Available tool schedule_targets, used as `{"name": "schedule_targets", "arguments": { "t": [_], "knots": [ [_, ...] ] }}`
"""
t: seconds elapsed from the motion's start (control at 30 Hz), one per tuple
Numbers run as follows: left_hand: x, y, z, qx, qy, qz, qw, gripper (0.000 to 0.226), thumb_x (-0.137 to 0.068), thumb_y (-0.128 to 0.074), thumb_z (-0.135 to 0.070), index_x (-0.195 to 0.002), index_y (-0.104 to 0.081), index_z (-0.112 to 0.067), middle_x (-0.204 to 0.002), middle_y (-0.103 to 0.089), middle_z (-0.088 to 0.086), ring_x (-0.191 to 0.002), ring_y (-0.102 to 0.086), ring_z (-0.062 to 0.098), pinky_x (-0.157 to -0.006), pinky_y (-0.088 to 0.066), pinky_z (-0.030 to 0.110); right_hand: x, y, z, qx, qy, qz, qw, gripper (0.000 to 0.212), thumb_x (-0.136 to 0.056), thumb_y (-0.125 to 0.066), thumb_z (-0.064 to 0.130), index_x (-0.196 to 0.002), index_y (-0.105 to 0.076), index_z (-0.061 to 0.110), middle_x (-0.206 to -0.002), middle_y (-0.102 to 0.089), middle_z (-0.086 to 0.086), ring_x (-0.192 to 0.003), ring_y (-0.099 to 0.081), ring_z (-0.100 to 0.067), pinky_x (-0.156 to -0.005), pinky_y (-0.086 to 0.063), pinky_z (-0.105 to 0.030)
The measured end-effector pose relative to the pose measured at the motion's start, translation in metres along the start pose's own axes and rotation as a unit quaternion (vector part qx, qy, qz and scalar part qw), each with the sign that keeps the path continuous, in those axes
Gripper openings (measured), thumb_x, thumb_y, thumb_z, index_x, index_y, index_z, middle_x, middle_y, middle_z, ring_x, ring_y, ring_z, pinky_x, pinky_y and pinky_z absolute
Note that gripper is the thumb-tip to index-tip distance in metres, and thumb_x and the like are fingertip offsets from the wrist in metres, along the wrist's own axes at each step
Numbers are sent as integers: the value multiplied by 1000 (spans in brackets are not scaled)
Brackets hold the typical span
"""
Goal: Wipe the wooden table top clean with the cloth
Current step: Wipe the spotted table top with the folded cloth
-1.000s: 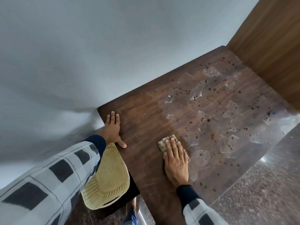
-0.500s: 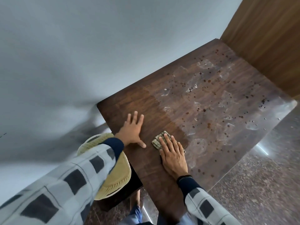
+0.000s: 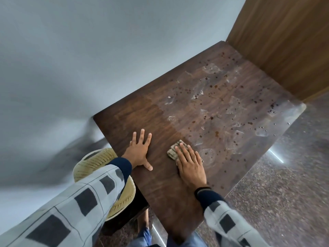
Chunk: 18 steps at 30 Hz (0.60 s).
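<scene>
The dark wooden table top point(image 3: 135, 118) runs from the near centre to the upper right. Its near left part looks dark and clean; the far right part point(image 3: 222, 111) is dull, with brown spots and pale smears. My right hand point(image 3: 191, 166) lies flat on a small folded tan cloth point(image 3: 173, 150), pressing it onto the wood at the border between the two areas. The fingers cover most of the cloth. My left hand point(image 3: 139, 150) rests flat on the clean wood to the left, fingers spread, holding nothing.
A grey wall point(image 3: 106, 50) borders the table's far left side and a wooden panel point(image 3: 284, 41) stands at its far end. A woven yellow basket point(image 3: 96, 163) sits below the table's near left edge, under my left arm. Speckled stone floor point(image 3: 284, 193) lies to the right.
My left hand slid from the table's left corner rightward, close to my right hand. The right hand stays pressed on the cloth, and the view has tilted.
</scene>
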State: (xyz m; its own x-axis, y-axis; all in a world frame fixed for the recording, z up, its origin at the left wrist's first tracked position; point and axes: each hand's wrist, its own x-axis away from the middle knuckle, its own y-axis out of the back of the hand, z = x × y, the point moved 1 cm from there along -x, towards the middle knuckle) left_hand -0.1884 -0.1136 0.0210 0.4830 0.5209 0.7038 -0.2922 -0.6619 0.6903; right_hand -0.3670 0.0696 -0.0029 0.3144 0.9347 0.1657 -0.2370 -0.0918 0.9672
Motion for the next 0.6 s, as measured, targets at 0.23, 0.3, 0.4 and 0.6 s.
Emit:
{"name": "schedule_targets", "arguments": {
  "t": [0.23,0.3,0.4,0.6],
  "knots": [
    [-2,-2,0,-3,3,-4,1000,157,-54,-90,-59,-153,28,-27,-154,45,7,-144,31,43,-118,-9,61,25,-15,1,22,147,-12,989,54,-107,-32,43,-160,-27,32,-167,-24,5,-154,-25,-20,-121,-23,-43],
    [-3,-1,2,-8,4,0,1000,157,-55,-89,-61,-152,29,-25,-154,44,9,-143,31,45,-118,-9,62,9,0,-29,64,178,10,982,54,-108,-29,44,-160,-27,34,-167,-21,8,-154,-26,-19,-122,-26,-43],
    [-5,-1,2,-22,5,4,1000,157,-56,-87,-64,-152,30,-24,-155,43,11,-143,30,46,-118,-8,62,-10,7,-31,-14,-29,2,999,54,-110,-23,44,-162,-15,36,-169,-5,12,-158,-7,-15,-128,-10,-41],
    [-6,-6,3,-5,4,-10,1000,158,-53,-90,-60,-153,28,-28,-153,46,6,-143,32,43,-118,-9,60,48,-21,-2,-4,58,-36,998,55,-108,-33,42,-161,-26,31,-168,-21,6,-155,-22,-21,-124,-21,-44]
  ]
}}
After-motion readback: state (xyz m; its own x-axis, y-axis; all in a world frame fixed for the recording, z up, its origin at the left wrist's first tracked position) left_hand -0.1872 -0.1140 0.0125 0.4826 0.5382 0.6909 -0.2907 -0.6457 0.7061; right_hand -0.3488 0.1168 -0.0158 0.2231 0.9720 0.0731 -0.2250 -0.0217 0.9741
